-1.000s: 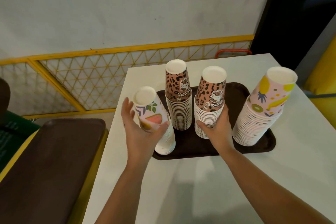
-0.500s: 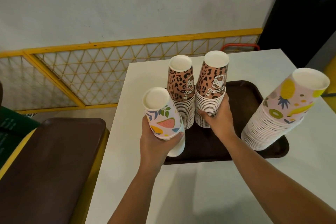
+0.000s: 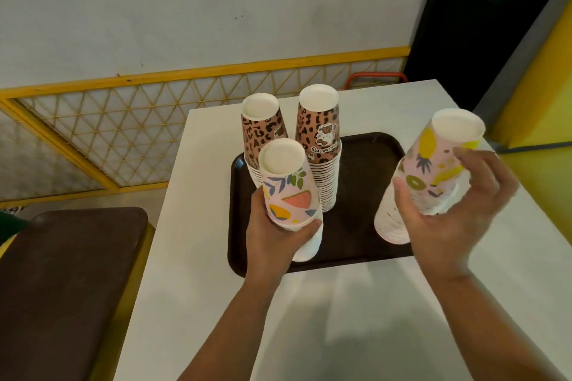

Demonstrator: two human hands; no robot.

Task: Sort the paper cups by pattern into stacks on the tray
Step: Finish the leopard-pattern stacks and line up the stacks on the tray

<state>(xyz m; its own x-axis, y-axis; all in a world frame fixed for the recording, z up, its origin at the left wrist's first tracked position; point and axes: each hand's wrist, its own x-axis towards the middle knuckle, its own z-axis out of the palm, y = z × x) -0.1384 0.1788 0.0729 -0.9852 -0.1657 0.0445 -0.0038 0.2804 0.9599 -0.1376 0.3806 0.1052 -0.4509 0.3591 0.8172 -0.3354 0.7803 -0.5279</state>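
- Paper stacks topple easily: the left hand (image 3: 272,235) grips the watermelon stack (image 3: 289,195) on the tray (image 3: 356,235).
- The right hand (image 3: 448,213), fingers (image 3: 473,158) curled round the pineapple stack (image 3: 433,170) at the tray's right edge, could tip it onto the tabletop (image 3: 340,318).

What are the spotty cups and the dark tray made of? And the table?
The leopard-print cups look like paper: thin rolled rims, matte printed sides, plain white bottoms. The brown tray is probably moulded plastic, judging by its rounded corners, raised lip and dull sheen. The white table looks like smooth laminate or painted board; I can't tell which.
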